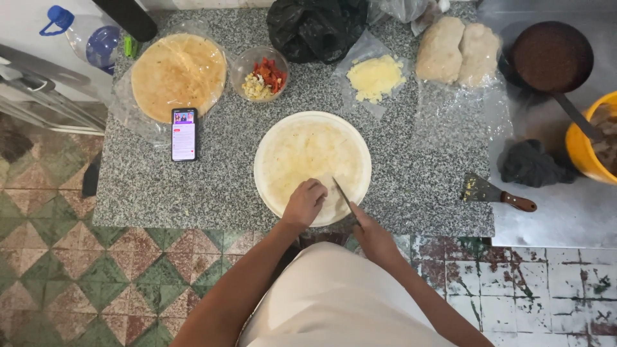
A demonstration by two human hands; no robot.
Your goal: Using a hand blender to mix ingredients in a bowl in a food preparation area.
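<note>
Here, both your hands work at the tortilla (308,154).
Your left hand (304,202), loosely curled, presses its near edge; your right hand (373,239) grips a knife (342,195) beside it.

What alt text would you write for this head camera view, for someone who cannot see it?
Seen from above, a person's left hand presses on a flat round tortilla on a white plate while the right hand holds a knife over it, on a speckled granite counter. Behind lie a phone, a stack of tortillas, a bowl of chopped vegetables and grated cheese.
</note>
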